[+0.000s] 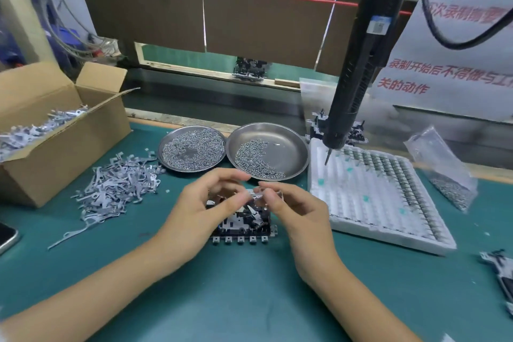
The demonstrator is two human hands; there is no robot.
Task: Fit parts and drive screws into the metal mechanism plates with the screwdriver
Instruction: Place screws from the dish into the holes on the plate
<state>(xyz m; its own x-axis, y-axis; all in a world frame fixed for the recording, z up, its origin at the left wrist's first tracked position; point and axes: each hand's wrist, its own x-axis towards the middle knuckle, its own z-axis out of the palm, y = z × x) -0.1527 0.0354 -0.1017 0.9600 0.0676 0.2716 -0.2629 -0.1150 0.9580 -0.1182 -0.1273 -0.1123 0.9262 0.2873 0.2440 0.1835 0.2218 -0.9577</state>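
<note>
Here, your green surface (249,300) carries an open cardboard box (63,147) of grey metal strips at far left, with a loose pile of strips (116,189) beside it. Two round steel dishes (191,148) of small screws sit side by side just behind your hands. To the right lies a white ribbed tray (372,197), and a clear bag of screws (444,172) beyond it. A black electric screwdriver (361,64) hangs above the tray's near corner. A white sign (449,44) behind it carries red Chinese writing, partly blurred. Your left hand (202,208) and right hand (294,211) meet over the metal mechanism plate (244,222), fingertips pinching a small metal part (256,194) between them.
</note>
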